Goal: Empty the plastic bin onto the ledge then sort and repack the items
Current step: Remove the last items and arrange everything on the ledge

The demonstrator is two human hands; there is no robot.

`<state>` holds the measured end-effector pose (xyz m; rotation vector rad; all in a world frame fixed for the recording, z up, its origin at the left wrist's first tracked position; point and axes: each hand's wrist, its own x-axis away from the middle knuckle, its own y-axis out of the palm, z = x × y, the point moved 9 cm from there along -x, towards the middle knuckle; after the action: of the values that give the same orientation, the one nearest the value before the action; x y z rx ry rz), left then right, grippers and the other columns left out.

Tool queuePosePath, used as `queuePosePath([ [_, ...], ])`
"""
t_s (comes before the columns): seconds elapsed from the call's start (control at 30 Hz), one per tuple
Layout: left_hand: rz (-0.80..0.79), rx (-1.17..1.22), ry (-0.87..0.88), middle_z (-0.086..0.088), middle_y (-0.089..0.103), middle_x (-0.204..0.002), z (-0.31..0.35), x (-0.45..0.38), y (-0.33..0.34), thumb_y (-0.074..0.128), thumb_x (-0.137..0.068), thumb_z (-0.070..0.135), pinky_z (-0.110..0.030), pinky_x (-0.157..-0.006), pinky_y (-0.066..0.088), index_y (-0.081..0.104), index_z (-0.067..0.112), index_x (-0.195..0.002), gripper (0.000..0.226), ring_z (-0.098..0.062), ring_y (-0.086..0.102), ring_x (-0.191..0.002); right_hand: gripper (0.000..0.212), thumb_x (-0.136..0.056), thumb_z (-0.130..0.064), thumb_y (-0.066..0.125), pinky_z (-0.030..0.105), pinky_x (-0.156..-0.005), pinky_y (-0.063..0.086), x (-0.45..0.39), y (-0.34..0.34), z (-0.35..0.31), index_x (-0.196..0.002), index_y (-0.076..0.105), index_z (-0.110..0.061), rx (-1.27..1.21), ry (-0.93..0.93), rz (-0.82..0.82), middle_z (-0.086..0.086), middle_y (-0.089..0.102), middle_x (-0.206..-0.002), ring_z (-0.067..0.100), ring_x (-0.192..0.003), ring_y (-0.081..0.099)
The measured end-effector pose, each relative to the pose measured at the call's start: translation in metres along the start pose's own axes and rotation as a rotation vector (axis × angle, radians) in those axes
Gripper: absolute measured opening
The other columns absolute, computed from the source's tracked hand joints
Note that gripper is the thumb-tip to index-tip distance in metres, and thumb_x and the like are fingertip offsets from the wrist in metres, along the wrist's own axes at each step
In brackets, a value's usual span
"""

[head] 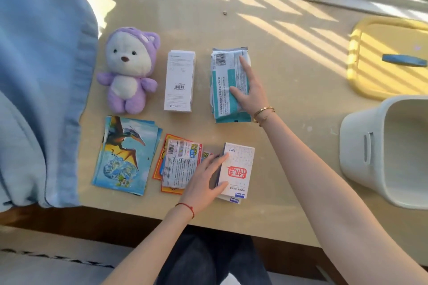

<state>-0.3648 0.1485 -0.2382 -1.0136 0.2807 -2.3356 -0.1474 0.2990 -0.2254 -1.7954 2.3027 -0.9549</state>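
Beige ledge [289,104] carries the sorted items in two rows, like with like: plush [129,71], white carton [179,81] and teal packets [225,85] behind; dinosaur cards [125,155], sachets [178,164] and small boxes [238,169] in front. The right hand [251,90] lies flat and open on the packets, apparently squaring the stack. The left hand [205,179], fingers spread, presses against the boxes' edge, grasping nothing, probably to align them. The bin [370,157] lies tipped and empty at right, well apart, with its yellow lid [370,58] beyond; repacking seems not yet begun.
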Motion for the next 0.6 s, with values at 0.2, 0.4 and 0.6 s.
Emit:
queuePosePath([
  [0.2,0.232,-0.111,0.051,0.010,0.051,-0.139,0.020,0.014,-0.070,0.060,-0.094,0.032,-0.031,-0.108,0.039,0.045,0.034,-0.141,0.050,-0.004,0.041,-0.130,0.063,-0.087,-0.020,0.066,0.034,-0.106,0.033,0.032,-0.037,0.004,-0.144,0.040,-0.017,0.238,-0.002,0.111,0.011,0.051,-0.133,0.028,-0.122,0.046],
  [0.4,0.444,-0.290,0.168,0.001,0.060,-0.126,0.069,0.045,-0.152,0.062,-0.093,0.025,-0.032,-0.093,0.048,0.054,0.025,-0.135,0.043,-0.015,0.055,-0.116,0.043,-0.088,-0.020,0.066,0.037,-0.096,0.038,0.130,-0.087,-0.023,-0.129,0.057,-0.010,0.486,-0.095,0.205,0.012,0.060,-0.119,0.033,-0.108,0.051],
  [0.6,0.576,-0.454,0.338,-0.003,0.065,-0.117,0.126,0.096,-0.190,0.065,-0.088,0.019,-0.038,-0.093,0.051,0.060,0.019,-0.127,0.040,-0.020,0.060,-0.108,0.040,-0.085,-0.016,0.070,0.041,-0.099,0.041,0.234,-0.130,-0.053,-0.123,0.060,-0.009,0.562,-0.120,0.332,0.011,0.061,-0.116,0.033,-0.110,0.051],
])
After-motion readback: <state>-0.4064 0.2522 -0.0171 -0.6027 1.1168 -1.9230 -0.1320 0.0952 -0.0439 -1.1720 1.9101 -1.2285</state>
